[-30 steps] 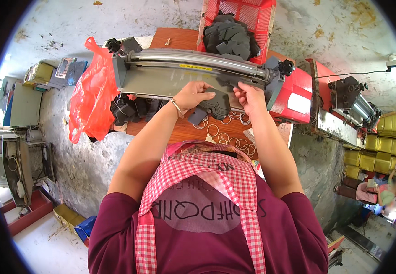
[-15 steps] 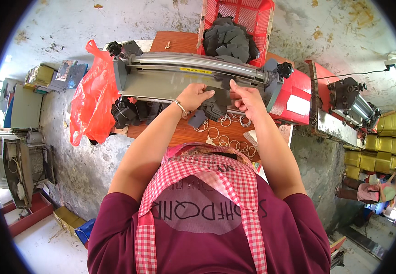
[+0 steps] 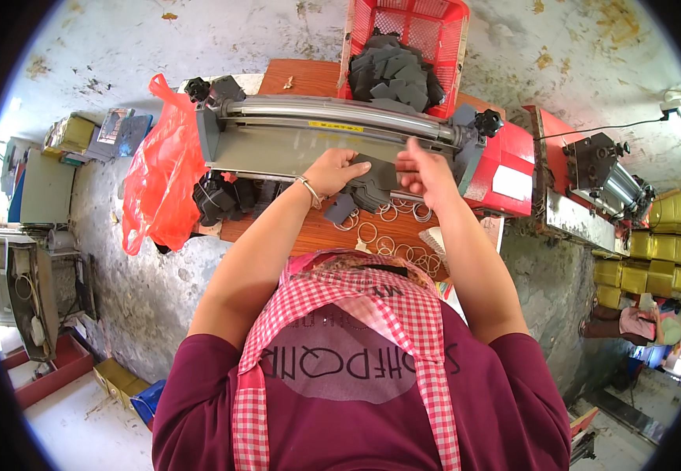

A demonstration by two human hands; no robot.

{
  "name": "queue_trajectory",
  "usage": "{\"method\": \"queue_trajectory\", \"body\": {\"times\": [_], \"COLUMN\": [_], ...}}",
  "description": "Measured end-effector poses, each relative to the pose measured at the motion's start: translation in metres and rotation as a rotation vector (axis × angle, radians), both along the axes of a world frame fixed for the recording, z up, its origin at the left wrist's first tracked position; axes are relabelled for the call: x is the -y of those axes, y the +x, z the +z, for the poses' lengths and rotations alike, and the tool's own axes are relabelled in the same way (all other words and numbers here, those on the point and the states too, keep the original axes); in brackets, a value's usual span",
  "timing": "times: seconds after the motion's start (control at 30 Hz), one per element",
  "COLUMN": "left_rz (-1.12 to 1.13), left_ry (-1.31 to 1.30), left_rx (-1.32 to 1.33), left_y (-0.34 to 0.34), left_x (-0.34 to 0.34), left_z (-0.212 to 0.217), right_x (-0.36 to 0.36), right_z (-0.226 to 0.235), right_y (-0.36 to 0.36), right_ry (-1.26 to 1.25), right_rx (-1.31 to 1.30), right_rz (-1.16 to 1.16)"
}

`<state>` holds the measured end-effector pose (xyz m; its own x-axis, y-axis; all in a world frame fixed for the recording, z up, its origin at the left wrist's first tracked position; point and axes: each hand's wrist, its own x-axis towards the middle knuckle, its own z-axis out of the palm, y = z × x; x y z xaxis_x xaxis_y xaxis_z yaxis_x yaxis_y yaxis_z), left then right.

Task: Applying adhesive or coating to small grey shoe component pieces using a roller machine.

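Observation:
My left hand point(image 3: 334, 172) is closed on a fanned stack of dark grey flat pieces point(image 3: 373, 182), its thumb lying on top. Just to the right of the stack, my right hand point(image 3: 427, 171) has its fingers apart and slightly blurred, with nothing visible in it. Both hands are over the front edge of a roller machine point(image 3: 278, 149), which has a grey feed plate and long metal rollers point(image 3: 340, 111). One loose grey piece point(image 3: 340, 209) lies below the stack on the brown table point(image 3: 293, 233).
Behind the machine, a red plastic basket point(image 3: 461, 39) holds a heap of grey pieces. A red plastic bag point(image 3: 164, 169) hangs at the machine's left. More dark pieces point(image 3: 219, 198) sit under the feed plate. Pale rings point(image 3: 391, 245) are scattered on the table. Another person point(image 3: 639, 323) is at far right.
A dark piece seen above the stack near the rollers no longer shows there. My right hand's fingers have spread beside the stack. My left hand keeps its hold, slightly lower.

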<state>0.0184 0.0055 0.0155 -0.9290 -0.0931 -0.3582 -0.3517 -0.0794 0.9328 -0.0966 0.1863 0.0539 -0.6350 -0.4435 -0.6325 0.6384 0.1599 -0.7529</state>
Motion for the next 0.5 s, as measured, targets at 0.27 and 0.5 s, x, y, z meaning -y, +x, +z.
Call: {"method": "queue_trajectory", "body": {"times": [0.27, 0.5], "left_rz": [0.011, -0.055], "left_ry": [0.036, -0.276], "left_rx": [0.015, 0.13], "left_y": [0.0, -0.006], "left_x": [0.0, 0.005], "left_z": [0.0, 0.002], "right_x": [-0.008, -0.003], "right_z": [-0.05, -0.027], "right_y": [-0.023, -0.001], "right_ry": [-0.134, 0.044], "right_rx": [0.095, -0.275], "right_rz": [-0.242, 0.325]}}
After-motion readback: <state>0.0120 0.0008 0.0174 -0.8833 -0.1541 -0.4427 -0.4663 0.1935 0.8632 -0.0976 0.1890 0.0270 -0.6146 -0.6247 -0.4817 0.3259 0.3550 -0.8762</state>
